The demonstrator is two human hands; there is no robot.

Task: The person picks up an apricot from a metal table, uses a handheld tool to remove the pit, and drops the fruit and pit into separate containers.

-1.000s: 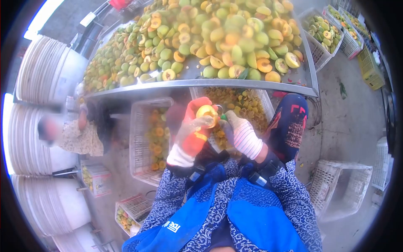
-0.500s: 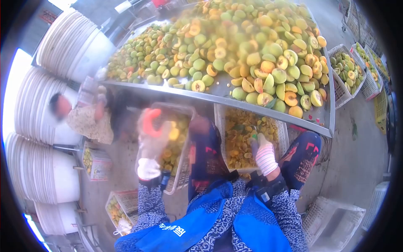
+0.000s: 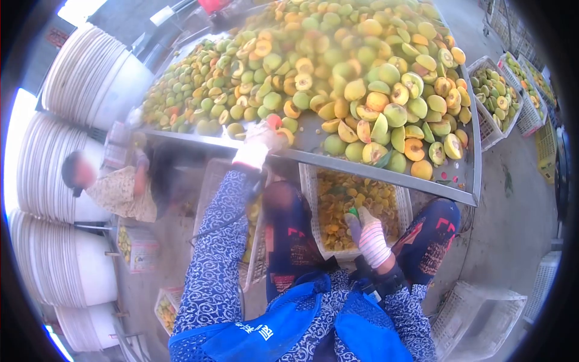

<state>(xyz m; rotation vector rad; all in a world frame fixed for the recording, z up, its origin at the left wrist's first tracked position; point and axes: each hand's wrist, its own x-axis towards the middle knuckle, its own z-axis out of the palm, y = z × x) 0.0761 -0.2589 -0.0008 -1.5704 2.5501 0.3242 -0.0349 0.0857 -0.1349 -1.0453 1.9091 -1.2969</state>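
My left hand [image 3: 263, 142], in a pale glove with something red at its fingertips, reaches over the near edge of the metal table [image 3: 386, 172]. It is beside halved peach-like fruit [image 3: 301, 99]; blur hides whether its fingers are closed on one. My right hand [image 3: 369, 232], in a pale glove with a striped cuff, is closed around a small green object [image 3: 353, 212], mostly hidden by the fingers. That hand is above a white crate [image 3: 306, 181] of yellow-orange fruit pieces [image 3: 335, 205], between my knees.
Another fruit crate [image 3: 258, 265] is beside my left knee. Stacked white tubs [image 3: 90, 78] line the left side, near a seated person [image 3: 123, 184]. Fruit crates [image 3: 497, 99] are at the right; a white crate [image 3: 482, 320] lies lower right.
My left hand has moved up and right, from over the left crate to the fruit at the table edge. My right hand has shifted slightly down and left, still holding the green object.
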